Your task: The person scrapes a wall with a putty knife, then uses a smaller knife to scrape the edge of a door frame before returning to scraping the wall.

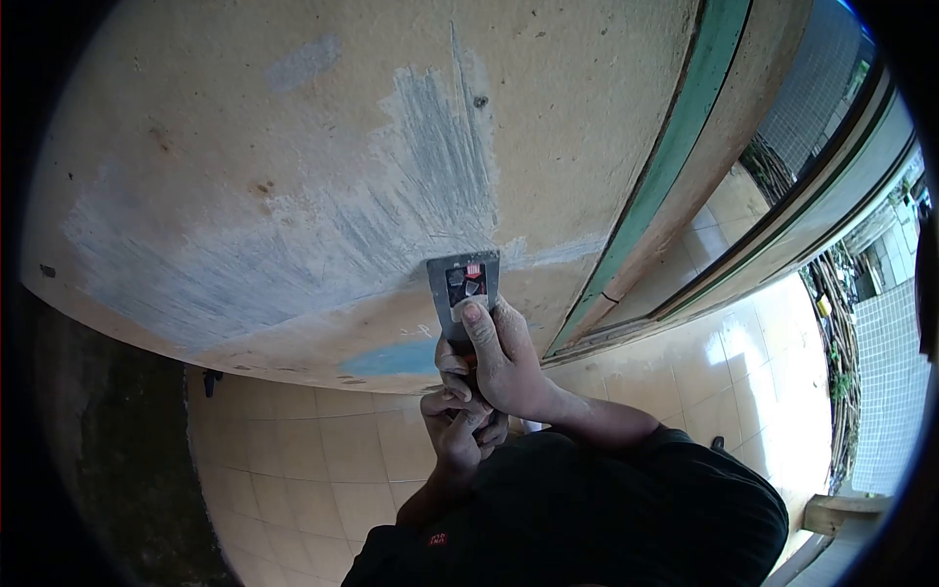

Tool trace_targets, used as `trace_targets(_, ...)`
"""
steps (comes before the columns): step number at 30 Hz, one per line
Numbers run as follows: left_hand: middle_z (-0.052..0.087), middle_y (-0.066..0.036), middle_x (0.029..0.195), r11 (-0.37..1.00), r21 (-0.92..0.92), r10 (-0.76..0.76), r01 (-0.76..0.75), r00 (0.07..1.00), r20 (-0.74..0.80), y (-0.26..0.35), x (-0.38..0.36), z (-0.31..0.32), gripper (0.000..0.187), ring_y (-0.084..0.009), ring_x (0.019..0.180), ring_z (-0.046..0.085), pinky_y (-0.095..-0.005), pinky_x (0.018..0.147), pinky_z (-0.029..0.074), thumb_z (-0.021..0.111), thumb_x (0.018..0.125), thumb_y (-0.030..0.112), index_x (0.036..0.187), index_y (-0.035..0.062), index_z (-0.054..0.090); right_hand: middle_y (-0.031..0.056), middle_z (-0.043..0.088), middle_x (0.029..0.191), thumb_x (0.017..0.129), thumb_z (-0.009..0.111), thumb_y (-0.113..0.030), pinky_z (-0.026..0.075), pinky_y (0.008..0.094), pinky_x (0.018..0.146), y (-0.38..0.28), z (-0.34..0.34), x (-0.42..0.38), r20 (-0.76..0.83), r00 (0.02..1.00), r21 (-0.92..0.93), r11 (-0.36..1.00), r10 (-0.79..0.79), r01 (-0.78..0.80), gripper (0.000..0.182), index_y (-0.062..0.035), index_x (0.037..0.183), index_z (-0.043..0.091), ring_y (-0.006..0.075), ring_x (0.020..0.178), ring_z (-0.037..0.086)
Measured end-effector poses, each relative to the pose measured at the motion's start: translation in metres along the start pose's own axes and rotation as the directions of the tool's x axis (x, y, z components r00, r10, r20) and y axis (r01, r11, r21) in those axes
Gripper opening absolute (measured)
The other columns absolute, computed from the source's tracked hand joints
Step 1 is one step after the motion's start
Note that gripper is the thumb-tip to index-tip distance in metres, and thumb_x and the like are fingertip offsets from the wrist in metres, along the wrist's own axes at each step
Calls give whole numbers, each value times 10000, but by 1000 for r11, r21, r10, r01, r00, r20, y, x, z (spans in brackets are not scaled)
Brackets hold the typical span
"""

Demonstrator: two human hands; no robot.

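A putty knife [466, 280] with a wide grey blade and a dark label is held up against the wall [558, 147], its blade edge at the lower border of a grey scraped patch [416, 186]. My right hand [507, 364] is closed around it, with the dusty thumb pressed flat on the blade. Just below, my left hand [460, 432] is closed with curled fingers around the lower end of the handle, which the fingers mostly hide.
A green door frame strip [675, 147] runs down the wall's right side, beside a window or glass pane [812, 108]. Light tiles [323, 450] cover the floor below. A dark mossy strip [127, 440] lies at left. A blue paint patch [391, 359] marks the wall's lower part.
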State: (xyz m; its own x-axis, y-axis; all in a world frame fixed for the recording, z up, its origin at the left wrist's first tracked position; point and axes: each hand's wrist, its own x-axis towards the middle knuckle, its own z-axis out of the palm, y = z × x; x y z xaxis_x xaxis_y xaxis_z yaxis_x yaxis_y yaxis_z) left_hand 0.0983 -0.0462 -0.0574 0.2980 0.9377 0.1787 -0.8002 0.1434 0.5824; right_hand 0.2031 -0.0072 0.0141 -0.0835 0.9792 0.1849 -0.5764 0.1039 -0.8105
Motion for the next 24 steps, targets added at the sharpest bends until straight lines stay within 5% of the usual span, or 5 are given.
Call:
trace_targets(10, 507, -96, 761, 987, 151, -54, 62, 997, -54, 17, 0, -5, 127, -78, 421, 421, -201, 357, 293, 483, 817, -128, 721, -80, 550, 57, 455, 670, 1013, 327, -229, 380, 212, 424, 23, 7, -5, -183, 982, 119, 991, -44, 66, 139, -97, 1055, 326, 89, 491, 433)
trace_targets(13, 495, -84, 776, 991, 132, -38, 37, 999, 5, 21, 5, -5, 142, -73, 423, 407, -195, 366, 304, 453, 814, -134, 733, -74, 552, 53, 429, 808, 1007, 346, -190, 355, 215, 404, 23, 16, -1, -295, 939, -57, 984, -177, 168, 93, -98, 1004, 351, 85, 566, 448)
trace_targets(18, 464, -63, 620, 987, 92, -124, 131, 989, -81, 12, -12, 3, 135, -77, 412, 406, -196, 354, 291, 462, 826, -100, 749, -43, 557, 39, 416, 648, 1006, 350, -185, 331, 220, 397, 27, 8, -12, -288, 954, -151, 988, -86, 44, 115, -73, 983, 356, 79, 474, 378)
trace_targets(21, 388, -15, 575, 976, 218, -50, 30, 995, 88, 7, -5, 1, 98, -74, 378, 373, -201, 299, 278, 511, 888, 42, 793, 41, 539, 29, 397, 602, 1009, 347, -202, 316, 216, 395, 3, 17, -10, -269, 963, -129, 991, -19, -17, 128, -79, 978, 365, 74, 453, 352)
trace_targets(24, 382, -15, 571, 976, 213, -66, 51, 996, 65, 6, -8, 5, 103, -74, 378, 370, -200, 301, 278, 502, 890, 39, 791, 41, 531, 29, 397, 603, 1009, 351, -213, 308, 217, 392, 11, 9, -12, -247, 969, -105, 995, -27, 1, 135, -82, 980, 365, 72, 454, 353)
